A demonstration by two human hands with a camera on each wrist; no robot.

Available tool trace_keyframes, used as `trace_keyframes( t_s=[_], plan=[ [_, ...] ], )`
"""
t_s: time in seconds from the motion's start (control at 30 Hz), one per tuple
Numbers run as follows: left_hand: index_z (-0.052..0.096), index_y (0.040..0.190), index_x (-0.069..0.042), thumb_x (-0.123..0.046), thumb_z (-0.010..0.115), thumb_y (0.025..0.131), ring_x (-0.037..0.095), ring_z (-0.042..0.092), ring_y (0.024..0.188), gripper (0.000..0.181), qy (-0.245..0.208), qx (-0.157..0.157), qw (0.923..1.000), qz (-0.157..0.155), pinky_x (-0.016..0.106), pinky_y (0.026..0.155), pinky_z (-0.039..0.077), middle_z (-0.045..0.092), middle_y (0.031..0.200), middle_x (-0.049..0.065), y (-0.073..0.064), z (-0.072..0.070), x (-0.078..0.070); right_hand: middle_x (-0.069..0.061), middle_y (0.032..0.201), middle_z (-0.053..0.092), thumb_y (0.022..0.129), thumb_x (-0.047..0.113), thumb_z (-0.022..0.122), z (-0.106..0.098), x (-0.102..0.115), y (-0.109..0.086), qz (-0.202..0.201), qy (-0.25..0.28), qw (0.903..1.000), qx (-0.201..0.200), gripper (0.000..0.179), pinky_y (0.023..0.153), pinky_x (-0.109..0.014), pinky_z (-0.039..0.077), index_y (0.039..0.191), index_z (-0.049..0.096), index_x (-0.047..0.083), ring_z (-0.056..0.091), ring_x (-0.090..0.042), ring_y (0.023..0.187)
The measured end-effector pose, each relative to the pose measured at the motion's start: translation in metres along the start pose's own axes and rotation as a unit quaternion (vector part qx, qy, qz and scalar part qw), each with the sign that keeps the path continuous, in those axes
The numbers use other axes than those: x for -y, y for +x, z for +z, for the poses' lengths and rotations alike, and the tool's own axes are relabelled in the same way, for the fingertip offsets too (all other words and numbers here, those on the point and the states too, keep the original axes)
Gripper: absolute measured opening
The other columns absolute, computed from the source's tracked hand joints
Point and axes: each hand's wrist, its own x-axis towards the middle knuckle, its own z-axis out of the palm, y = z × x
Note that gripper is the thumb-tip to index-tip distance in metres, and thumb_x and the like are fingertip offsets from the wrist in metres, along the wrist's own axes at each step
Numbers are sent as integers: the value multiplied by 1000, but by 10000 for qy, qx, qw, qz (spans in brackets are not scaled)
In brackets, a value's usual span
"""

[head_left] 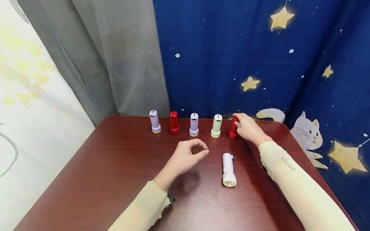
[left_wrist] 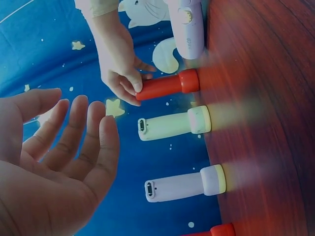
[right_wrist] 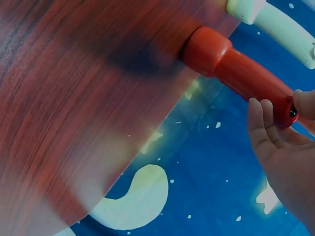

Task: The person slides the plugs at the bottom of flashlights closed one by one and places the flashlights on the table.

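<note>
At the right end of a row of standing flashlights, my right hand [head_left: 249,129] grips the upper end of a red flashlight [right_wrist: 256,81], thumb and fingers on opposite sides. Its wide head stands on the table. Over the middle of the table hovers my left hand [head_left: 186,155], fingers loosely bent and holding nothing. A lilac flashlight [head_left: 228,168] lies on the table between the two hands, lens facing the near edge. Beside the red one stands a pale green flashlight [head_left: 216,126], with a lilac flashlight [head_left: 194,124] to its left.
Farther left in the row stand another red flashlight [head_left: 174,123] and another lilac flashlight [head_left: 155,122]. They line the far edge of the dark red wooden table [head_left: 115,166]. Behind it hang a blue star-patterned curtain [head_left: 214,57] and a grey curtain [head_left: 130,57].
</note>
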Motion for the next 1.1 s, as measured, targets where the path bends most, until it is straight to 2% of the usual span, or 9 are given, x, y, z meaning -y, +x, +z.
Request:
trace_keyframes(
  t_s=[0.23,0.43,0.77,0.97,1.1],
  plan=[
    [77,103,-14,-21,74,99,9,66,82,9,82,41,10000,26,24,78,57,76,91,-5,-1,0,0,-33,151,51,107,11,51,-1,0,1,-66,-147,9998,-64,49,124,-64,38,153,47,-6,51,-51,143],
    [77,103,-14,-21,73,100,8,66,81,9,136,65,9999,39,23,78,57,76,90,-5,-1,1,0,-32,152,49,108,13,50,-2,-1,-1,-54,-321,9994,64,50,122,-64,40,155,44,-4,51,-50,142],
    [76,104,-14,-21,73,100,9,66,83,9,141,213,9997,-44,24,80,58,76,91,-5,-2,2,-1,-30,143,55,107,6,52,-11,-6,-7,-118,-597,9980,161,48,118,-64,45,154,46,-3,57,-49,133],
    [76,104,-15,-21,72,100,8,67,83,8,117,308,9994,-60,24,81,58,76,91,-4,-2,2,-2,-30,149,53,108,8,52,-17,-9,-10,68,-662,9973,325,52,118,-65,44,158,44,-1,55,-50,138],
    [76,104,-14,-21,72,100,8,67,84,9,120,321,9994,-55,24,82,58,76,91,-5,-3,2,-2,-29,148,53,108,10,54,-18,-10,-11,143,-700,9967,397,54,116,-66,45,159,43,2,57,-49,135]
  ],
)
